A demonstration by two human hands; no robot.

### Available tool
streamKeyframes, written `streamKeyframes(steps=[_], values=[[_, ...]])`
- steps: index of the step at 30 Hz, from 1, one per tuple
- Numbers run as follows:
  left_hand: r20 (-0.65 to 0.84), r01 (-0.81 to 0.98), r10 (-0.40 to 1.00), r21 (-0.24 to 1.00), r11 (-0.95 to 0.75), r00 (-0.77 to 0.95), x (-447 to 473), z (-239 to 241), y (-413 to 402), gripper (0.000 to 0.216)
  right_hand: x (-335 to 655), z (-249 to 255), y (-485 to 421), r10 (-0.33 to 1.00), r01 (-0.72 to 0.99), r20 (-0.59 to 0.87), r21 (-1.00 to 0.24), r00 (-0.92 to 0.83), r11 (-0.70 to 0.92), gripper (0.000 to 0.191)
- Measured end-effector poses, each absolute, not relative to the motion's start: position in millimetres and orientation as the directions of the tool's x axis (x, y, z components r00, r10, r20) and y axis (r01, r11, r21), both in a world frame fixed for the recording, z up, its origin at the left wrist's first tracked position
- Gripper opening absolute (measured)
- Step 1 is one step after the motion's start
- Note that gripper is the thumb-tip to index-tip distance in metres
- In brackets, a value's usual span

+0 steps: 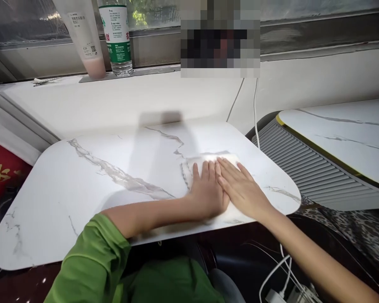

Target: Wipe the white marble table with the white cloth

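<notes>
Both my hands lie on a white cloth that is spread on the right part of a white marble-patterned tabletop. My left hand presses down with its fingers stretched forward, slightly blurred. Beside it and touching it, my right hand rests flat, fingers extended towards the upper left. The cloth's left edge looks wavy, and much of its surface is hidden under the hands.
A clear bottle with a green-and-white label and a tube with a pink lower part stand on the window ledge. White cables hang behind the table. A second marble-patterned table with a ribbed side is at the right.
</notes>
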State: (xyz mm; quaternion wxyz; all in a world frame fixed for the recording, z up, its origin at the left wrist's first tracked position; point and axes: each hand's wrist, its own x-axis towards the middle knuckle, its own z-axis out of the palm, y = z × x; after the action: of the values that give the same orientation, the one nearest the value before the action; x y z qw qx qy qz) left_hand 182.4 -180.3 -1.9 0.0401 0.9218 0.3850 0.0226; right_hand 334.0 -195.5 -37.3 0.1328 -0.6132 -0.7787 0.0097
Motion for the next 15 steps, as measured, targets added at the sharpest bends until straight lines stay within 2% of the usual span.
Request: streamKeyframes(steps=[3,7,12,15], values=[[-0.015,0.671,0.673,0.089,-0.736,0.740,162.8,3.1,-204.9,0.068,315.5,-33.2,-224.8,0.959,0.951,0.192,-0.190,-0.208,0.244,0.060],[-0.026,0.670,0.673,0.130,-0.731,0.739,157.6,5.4,-201.0,0.067,307.9,-31.1,-218.6,0.963,0.956,0.189,-0.184,-0.194,0.229,0.060],[-0.144,0.785,0.775,0.202,-0.586,0.615,177.5,7.2,-149.3,0.068,311.0,-35.3,-156.3,0.955,0.937,0.232,-0.251,-0.187,0.244,0.057],[-0.091,0.817,0.821,0.212,-0.537,0.563,184.4,3.1,-96.2,0.063,307.7,-35.1,-100.0,0.967,0.926,0.246,-0.348,-0.063,0.149,0.055]])
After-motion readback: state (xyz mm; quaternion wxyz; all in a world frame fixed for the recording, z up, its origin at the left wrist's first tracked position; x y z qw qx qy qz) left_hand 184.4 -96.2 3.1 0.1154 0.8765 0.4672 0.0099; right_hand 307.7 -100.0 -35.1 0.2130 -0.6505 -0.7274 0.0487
